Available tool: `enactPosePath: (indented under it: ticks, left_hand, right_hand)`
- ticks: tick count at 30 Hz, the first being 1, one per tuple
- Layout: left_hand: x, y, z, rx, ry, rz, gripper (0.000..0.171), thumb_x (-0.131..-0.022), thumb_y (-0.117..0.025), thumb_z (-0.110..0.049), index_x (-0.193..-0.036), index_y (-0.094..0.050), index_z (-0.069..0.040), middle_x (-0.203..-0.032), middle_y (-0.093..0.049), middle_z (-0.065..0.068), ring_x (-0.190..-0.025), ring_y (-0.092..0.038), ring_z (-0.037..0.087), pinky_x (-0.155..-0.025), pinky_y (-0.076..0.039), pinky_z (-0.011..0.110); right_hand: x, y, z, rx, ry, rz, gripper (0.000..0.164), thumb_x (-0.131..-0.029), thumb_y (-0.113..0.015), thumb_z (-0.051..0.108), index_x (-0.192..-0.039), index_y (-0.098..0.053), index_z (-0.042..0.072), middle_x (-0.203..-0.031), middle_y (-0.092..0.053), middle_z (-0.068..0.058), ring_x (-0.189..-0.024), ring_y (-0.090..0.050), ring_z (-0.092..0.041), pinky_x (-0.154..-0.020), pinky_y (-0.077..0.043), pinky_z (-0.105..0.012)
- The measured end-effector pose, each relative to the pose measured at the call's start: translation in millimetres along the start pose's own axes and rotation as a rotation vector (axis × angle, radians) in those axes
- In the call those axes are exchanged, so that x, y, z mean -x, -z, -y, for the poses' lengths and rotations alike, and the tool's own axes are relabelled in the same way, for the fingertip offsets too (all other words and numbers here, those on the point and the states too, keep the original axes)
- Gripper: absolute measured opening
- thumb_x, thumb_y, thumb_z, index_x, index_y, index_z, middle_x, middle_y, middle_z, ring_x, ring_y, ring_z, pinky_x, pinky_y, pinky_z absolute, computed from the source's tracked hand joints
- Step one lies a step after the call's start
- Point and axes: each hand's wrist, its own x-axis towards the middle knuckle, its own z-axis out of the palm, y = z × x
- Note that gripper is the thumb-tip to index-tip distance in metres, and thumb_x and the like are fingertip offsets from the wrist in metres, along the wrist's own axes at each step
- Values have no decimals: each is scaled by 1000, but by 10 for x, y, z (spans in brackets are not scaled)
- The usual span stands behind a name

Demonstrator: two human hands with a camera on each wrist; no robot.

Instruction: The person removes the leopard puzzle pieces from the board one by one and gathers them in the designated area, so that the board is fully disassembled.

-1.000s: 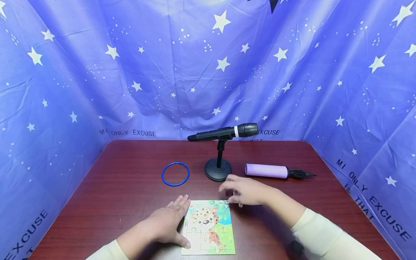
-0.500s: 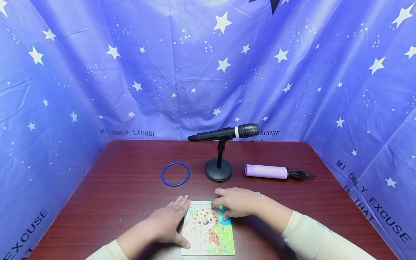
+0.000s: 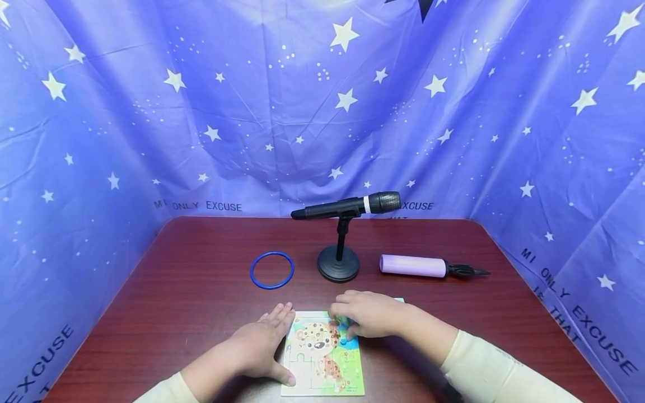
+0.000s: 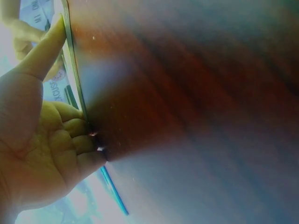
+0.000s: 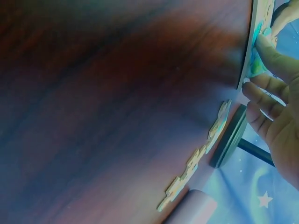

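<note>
Close to the near edge of the surface (image 3: pixel 171 274), roughly midway between its left and right edges, lies a square jigsaw puzzle (image 3: pixel 314 366) showing a spotted cartoon animal. The left hand (image 3: pixel 254 347) steadies its left edge: the fingers lie side by side toward the far left corner of the puzzle, while the thumb, spread well away from them, rests near the near left corner. Over the puzzle's far right corner, the right hand (image 3: pixel 369 314) has its fingers bent, pinching a blue-green piece (image 5: pixel 255 63) against the thumb; whether that piece is fully seated cannot be told. Loose pieces (image 5: pixel 189 170) lie beyond the puzzle, mostly hidden by the right hand in the head view. Farther toward the far edge stand a blue ring (image 3: pixel 252 271) lying flat, a black microphone (image 3: pixel 327 209) on a round-based stand (image 3: pixel 338 264), and, nearer the right edge, a lilac pump (image 3: pixel 413 266) on its side.
</note>
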Motion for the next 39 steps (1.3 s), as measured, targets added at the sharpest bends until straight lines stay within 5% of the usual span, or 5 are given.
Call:
enactPosePath:
  ticks: [12,21,26,33,39]
  left_hand:
    - [0,-33,3,5,1,1,128,-61,-71,-78,-153,-28,-1,-161,-24,19,-149,-24,33,-117,-30,48]
    - [8,-11,-3,-2,-3,-1,127,-62,-71,-78,-153,-28,0,-161,-24,19,-149,-23,33,-117,-29,49]
    - [11,-5,-3,0,-3,3,128,-62,-70,-78,-153,-27,0,-161,-24,19,-149,-23,33,-117,-29,49]
    - [10,-12,0,-2,-4,-3,127,-62,-71,-78,-153,-28,0,-160,-25,19,-149,-24,33,-117,-29,49]
    - [8,-6,0,-4,-2,-5,128,-61,-71,-77,-153,-27,0,-161,-24,19,-149,-23,33,-117,-29,49]
  right_hand:
    - [5,12,-37,-295,-58,-29,23,-95,-62,8,-110,-63,26,-98,-57,8,-87,-53,-3,-78,-47,-19]
    - [45,8,-172,-819,-302,-44,12,-95,-64,12,-105,-64,17,-82,-62,2,-67,-58,-17,-53,-52,-30]
    - [124,42,-263,-858,-347,-59,4,-96,-63,18,-97,-65,14,-79,-62,-2,-58,-56,-21,-53,-55,-44]
    - [284,159,-417,-771,-375,-82,5,-96,-63,22,-91,-65,19,-80,-63,3,-63,-52,-8,-56,-46,-23]
    - [529,238,-628,-861,-400,-49,11,-97,-60,18,-93,-61,8,-77,-55,-1,-59,-48,-14,-50,-47,-33]
